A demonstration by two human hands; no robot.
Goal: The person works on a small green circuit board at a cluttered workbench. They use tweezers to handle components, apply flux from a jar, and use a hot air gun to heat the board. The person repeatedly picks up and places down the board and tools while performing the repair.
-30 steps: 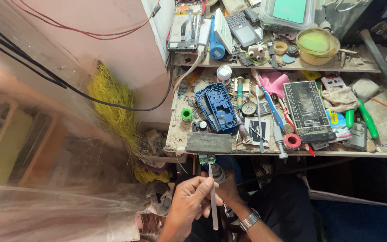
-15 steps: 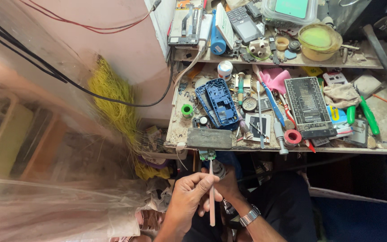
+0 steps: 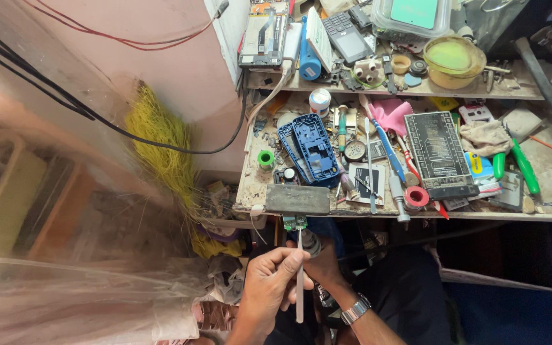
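My left hand is closed around a thin white stick-like tool, held upright below the bench edge. The tool's upper tip reaches a small green circuit board. My right hand, with a metal wristwatch, sits just behind the tool and grips the board from underneath; its fingers are mostly hidden by the left hand. Both hands are above my lap, in front of the cluttered workbench.
On the bench lie a blue phone frame, a grey block, a black keyboard-like plate, a red tape roll, screwdrivers and small parts. A shelf above holds a yellow bowl. Yellow wires and clear plastic sheeting are on the left.
The hands have stayed in nearly the same place; the white tool has shifted slightly against the board.
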